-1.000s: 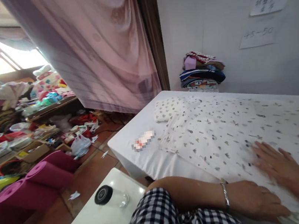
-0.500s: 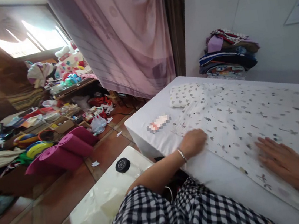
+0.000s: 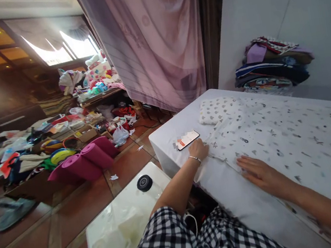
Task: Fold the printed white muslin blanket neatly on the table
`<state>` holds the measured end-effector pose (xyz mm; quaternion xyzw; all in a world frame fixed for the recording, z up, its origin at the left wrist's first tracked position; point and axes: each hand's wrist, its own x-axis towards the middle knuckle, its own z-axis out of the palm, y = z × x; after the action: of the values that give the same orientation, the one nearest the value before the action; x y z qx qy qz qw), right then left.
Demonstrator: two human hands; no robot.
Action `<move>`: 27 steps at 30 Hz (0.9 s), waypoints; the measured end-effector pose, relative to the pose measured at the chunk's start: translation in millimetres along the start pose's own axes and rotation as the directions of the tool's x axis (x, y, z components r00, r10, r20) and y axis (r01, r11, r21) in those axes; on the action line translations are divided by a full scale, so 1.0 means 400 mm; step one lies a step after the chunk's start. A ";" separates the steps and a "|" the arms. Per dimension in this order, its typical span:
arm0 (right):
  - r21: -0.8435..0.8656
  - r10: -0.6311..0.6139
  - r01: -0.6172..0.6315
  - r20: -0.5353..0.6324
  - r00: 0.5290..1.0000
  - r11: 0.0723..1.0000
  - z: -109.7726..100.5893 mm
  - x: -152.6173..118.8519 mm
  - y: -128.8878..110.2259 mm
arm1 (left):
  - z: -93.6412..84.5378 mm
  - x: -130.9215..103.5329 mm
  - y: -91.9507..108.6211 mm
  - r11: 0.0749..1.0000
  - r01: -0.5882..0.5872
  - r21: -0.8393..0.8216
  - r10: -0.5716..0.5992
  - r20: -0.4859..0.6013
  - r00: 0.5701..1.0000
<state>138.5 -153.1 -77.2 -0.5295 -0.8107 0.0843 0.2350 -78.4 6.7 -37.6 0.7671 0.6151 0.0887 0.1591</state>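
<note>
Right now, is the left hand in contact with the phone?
Cannot tell: in the head view, the left hand overlaps the near edge of the phone, and neither contact nor a gap shows plainly.

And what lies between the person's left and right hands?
Between the left hand and right hand, the head view shows a stretch of the patterned cloth along its near edge, with the white sheet just beyond that edge.

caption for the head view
Left hand beside a phone, at the edge of a printed cloth; right hand on it.
</note>
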 end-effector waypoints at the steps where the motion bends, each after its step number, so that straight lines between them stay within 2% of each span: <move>1: -0.006 -0.001 0.001 0.005 1.000 1.000 0.012 0.011 0.004 | -0.003 0.004 0.000 1.000 0.007 -0.010 -0.007 0.011 1.000; 5: -0.052 0.055 -0.051 0.094 0.994 0.997 0.039 0.047 0.002 | -0.019 0.014 -0.004 0.999 -0.003 -0.046 0.003 0.007 1.000; 8: -0.061 0.097 -0.086 0.211 0.973 0.994 0.046 0.077 -0.025 | -0.036 0.023 -0.013 0.997 -0.037 -0.066 0.035 -0.039 0.999; 11: -0.032 0.086 -0.080 0.291 0.953 0.996 0.056 0.105 -0.054 | -0.050 0.035 -0.032 0.995 -0.071 -0.064 0.065 -0.095 0.993; 16: 0.034 0.042 -0.053 0.277 0.960 0.998 0.060 0.118 -0.067 | -0.047 0.040 -0.058 0.995 -0.103 -0.005 0.102 -0.035 0.994; 21: 0.069 0.034 -0.058 0.311 0.950 0.996 0.058 0.133 -0.067 | -0.052 0.044 -0.065 0.988 -0.139 0.069 0.138 0.024 0.990; 24: 0.116 0.020 -0.061 0.326 0.945 0.991 0.065 0.143 -0.068 | -0.064 0.049 -0.062 0.973 -0.156 0.169 0.145 0.078 0.986; 27: 0.165 -0.005 -0.047 0.302 0.953 0.985 0.069 0.147 -0.068 | -0.074 0.046 -0.039 0.934 -0.198 0.299 0.191 0.051 0.980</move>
<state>84.0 -108.7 -73.9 -0.4969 -0.8213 0.2354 0.1523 -98.2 31.5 -16.5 0.8404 0.5408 0.0006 0.0369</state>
